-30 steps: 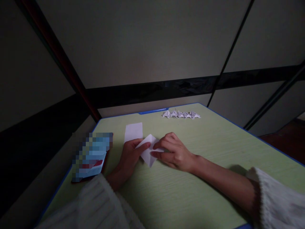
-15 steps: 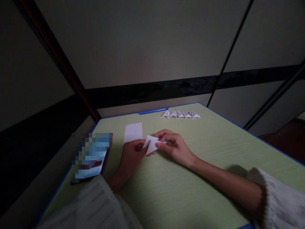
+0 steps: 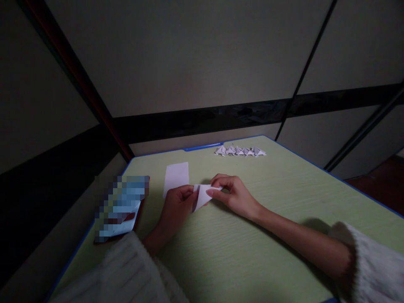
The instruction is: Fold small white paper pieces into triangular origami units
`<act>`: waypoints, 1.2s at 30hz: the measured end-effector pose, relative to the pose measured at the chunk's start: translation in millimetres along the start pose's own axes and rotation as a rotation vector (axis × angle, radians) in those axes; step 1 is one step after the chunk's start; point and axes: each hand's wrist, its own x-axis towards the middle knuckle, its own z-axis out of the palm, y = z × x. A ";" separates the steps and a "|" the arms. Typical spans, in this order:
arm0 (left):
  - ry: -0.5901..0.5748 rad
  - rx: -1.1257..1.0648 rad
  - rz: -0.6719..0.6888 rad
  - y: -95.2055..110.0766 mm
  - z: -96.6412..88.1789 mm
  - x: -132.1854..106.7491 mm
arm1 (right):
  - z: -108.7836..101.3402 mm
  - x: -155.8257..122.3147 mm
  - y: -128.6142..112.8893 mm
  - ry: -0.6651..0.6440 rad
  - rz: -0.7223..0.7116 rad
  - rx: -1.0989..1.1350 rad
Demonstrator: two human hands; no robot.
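A small folded piece of white paper (image 3: 202,195) is held between my two hands above the green table (image 3: 252,256). My left hand (image 3: 180,206) pinches its left edge, thumb on the near face. With thumb and fingers, my right hand (image 3: 232,195) grips the paper's right side, the thumb lying flat across it. The paper shows a roughly triangular face that tapers to the right. Some fingertips are hidden behind it. Just beyond my left hand a flat white sheet of paper (image 3: 176,174) lies on the table.
Several folded white paper figures (image 3: 240,151) stand in a row near the far edge. At the left lies a phone or tablet (image 3: 123,210), its screen blurred out. A blue strip (image 3: 203,147) runs along the back edge, before a panelled wall (image 3: 195,59).
The folded paper has turned between my fingers: its top edge is now nearly level and its lower corner points down at the left. The hands have barely shifted.
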 end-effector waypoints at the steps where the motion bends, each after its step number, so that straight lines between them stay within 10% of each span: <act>1: -0.023 -0.001 -0.016 -0.1 0.0 -0.3 | -0.1 -0.2 0.1 -0.023 -0.020 0.010; 36: -0.171 0.072 -0.046 -9.3 0.2 0.3 | 3.0 -1.6 -3.7 -0.014 0.124 -0.126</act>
